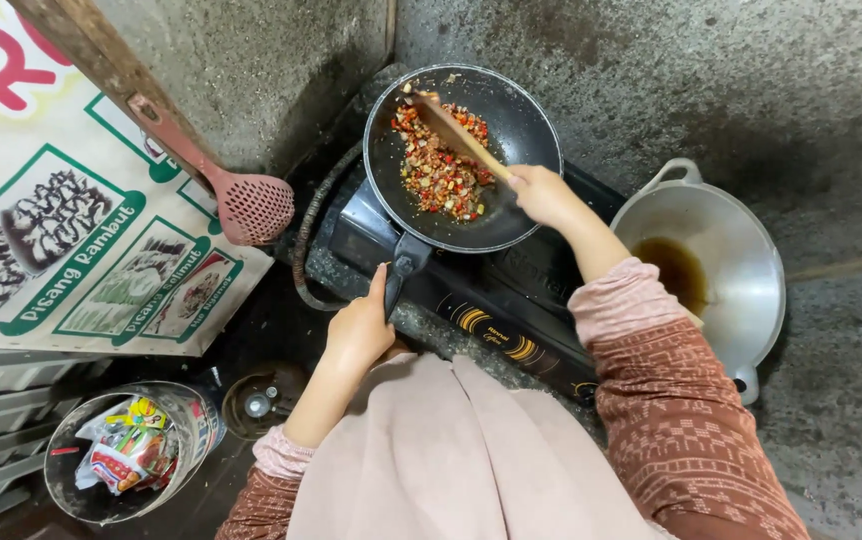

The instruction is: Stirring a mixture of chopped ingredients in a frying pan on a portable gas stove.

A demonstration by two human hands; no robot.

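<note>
Head view, looking down: the right hand [543, 193] is closed around the end of a wooden spatula [459, 135], whose blade lies in the chopped red, green and tan food [438, 165] piled on the left half of a black frying pan [521, 130]. The left hand [359, 325] is wrapped around the pan's dark handle [406, 262], thumb pointing up along it, just below the pan. The pan sits on a black stove [481, 300] that extends below and to the right of it. Right of the pan, close beside the stove, stands a metal wok [741, 250] with a pool of brown oil at its bottom. Left of the pan, a pink slotted ladle [251, 205] hangs against the wall over a printed banner [71, 240]. Well below and left of the pan, a round metal pot [131, 455] holds bright plastic packets, with a small lid [261, 400] beside it.
</note>
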